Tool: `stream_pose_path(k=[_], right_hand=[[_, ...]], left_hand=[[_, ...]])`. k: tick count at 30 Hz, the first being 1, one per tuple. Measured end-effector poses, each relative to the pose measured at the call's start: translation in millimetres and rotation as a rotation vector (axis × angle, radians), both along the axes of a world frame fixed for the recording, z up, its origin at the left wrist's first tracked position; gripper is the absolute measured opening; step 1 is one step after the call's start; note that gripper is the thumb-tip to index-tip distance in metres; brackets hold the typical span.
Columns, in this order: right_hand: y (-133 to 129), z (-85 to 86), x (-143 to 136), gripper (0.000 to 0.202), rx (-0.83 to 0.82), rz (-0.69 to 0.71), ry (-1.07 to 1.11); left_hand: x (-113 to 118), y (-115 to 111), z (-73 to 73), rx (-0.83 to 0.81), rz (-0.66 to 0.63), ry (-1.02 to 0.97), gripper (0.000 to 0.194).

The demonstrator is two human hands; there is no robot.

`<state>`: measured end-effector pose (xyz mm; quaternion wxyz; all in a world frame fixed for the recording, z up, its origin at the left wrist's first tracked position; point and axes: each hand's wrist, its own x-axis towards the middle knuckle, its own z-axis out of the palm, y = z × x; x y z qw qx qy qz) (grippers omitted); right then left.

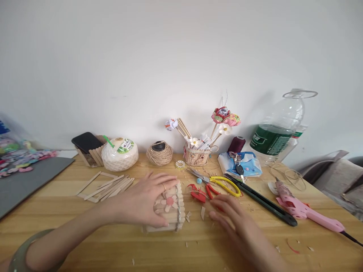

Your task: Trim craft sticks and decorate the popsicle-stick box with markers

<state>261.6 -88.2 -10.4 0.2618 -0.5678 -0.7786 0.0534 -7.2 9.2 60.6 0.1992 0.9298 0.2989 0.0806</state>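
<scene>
Okay, craft-stick piece [171, 217] sits on the near-middle part of the desk [113, 249], under the left hand [141, 198]. Left grip: palm over the top, fingers spread across the far side, thumb on the near side, so it's holding the piece. Right hand [238, 219] is off to the right, apart from the piece, fingers loosely curled, beside the red-handled tool [212, 192]. It's blurred, so I can't tell whether that grip is narrowing on anything or touching the handle.

To do this well, I'd press lightly with the left: firm enough to stop sliding, not enough to flex the stick wall. Thumb low on the sticks, clear of the pink-centred flower [169, 201]; petals look easy to knock off. Stay off the silvery trim [178, 207] along the right end too.

For the right: come in by the handles, watching the yellow-handled scissors [224, 183] lying just behind. Wood offcuts [202, 213] lie close by; sweep them aside so the piece sits flat. Elbow well clear of the pink glue gun [309, 215].
</scene>
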Motion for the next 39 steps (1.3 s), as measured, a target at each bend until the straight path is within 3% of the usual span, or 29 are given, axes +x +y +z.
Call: stream_pose_path(k=[4, 8, 11, 18, 27, 31, 35, 37, 39], right_hand=[[8.0, -5.3, 55.0, 0.036, 0.242, -0.231, -0.313], [12.2, -22.2, 101.2, 0.046, 0.294, -0.366, -0.570], [8.4, -32.1, 112.7, 0.042, 0.254, -0.391, -0.628], [2.7, -27.0, 108.9, 0.037, 0.146, -0.445, -0.600], [17.4, -26.8, 119.7, 0.033, 0.107, -0.410, -0.577], [12.7, -15.2, 113.6, 0.032, 0.178, -0.446, -0.528], [-3.7, 4.2, 93.8, 0.035, 0.187, -0.569, -0.441], [-11.9, 12.7, 77.9, 0.039, 0.189, -0.493, -0.406], [-17.8, 20.2, 57.3, 0.036, 0.191, -0.288, -0.368]], left_hand=[[-12.3, -2.1, -14.4, 0.015, 0.031, -0.092, 0.102], [-30.8, -16.8, -31.6, 0.022, 0.159, -0.237, 0.101], [-41.0, -28.5, -45.1, 0.059, 0.213, -0.272, 0.096], [-45.0, -35.9, -69.8, 0.351, 0.088, -0.425, 0.068], [-40.7, -31.1, -78.3, 0.443, -0.049, -0.500, 0.055], [-40.8, -30.1, -80.7, 0.477, -0.084, -0.464, 0.059], [-41.6, -30.4, -84.3, 0.476, -0.039, -0.433, 0.062], [-41.8, -29.5, -84.7, 0.473, -0.012, -0.427, 0.061], [-41.8, -27.4, -83.3, 0.446, -0.013, -0.439, 0.059]])
